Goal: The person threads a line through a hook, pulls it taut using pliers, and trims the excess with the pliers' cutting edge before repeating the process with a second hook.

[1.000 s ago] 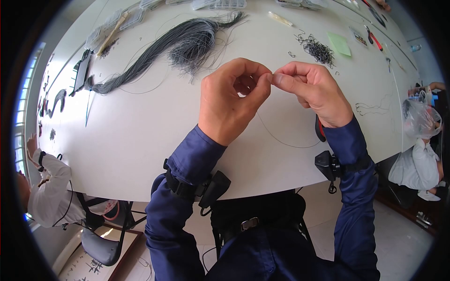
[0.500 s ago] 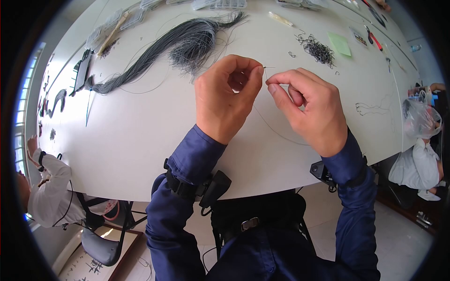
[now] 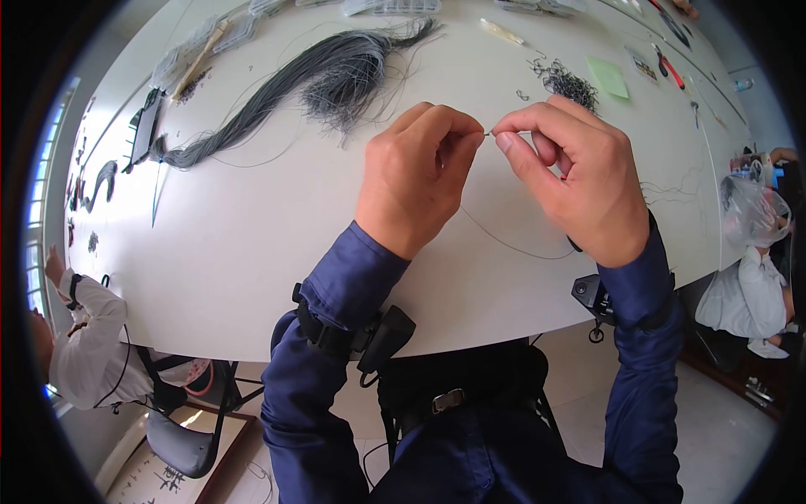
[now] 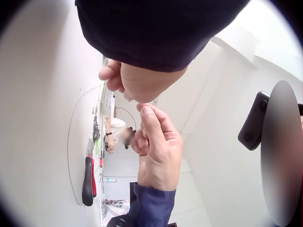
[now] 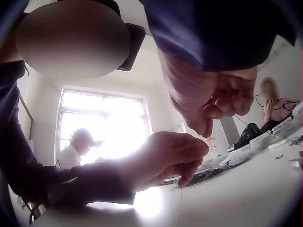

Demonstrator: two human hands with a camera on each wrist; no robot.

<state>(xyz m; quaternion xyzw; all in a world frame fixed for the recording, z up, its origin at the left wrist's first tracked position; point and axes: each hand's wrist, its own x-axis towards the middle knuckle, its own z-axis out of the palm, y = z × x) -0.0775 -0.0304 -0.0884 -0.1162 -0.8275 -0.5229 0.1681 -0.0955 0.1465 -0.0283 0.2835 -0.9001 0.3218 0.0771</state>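
Left hand, right hand each raised, pinching, fingertips near but apart; left arm, right arm stretched from near side toward far.

Across my white table I see clear plastic boxes on the far side, a green paper slip near red-handled pliers, a plastic bag off to my right, and, to my left, a person in white near a dark chair.
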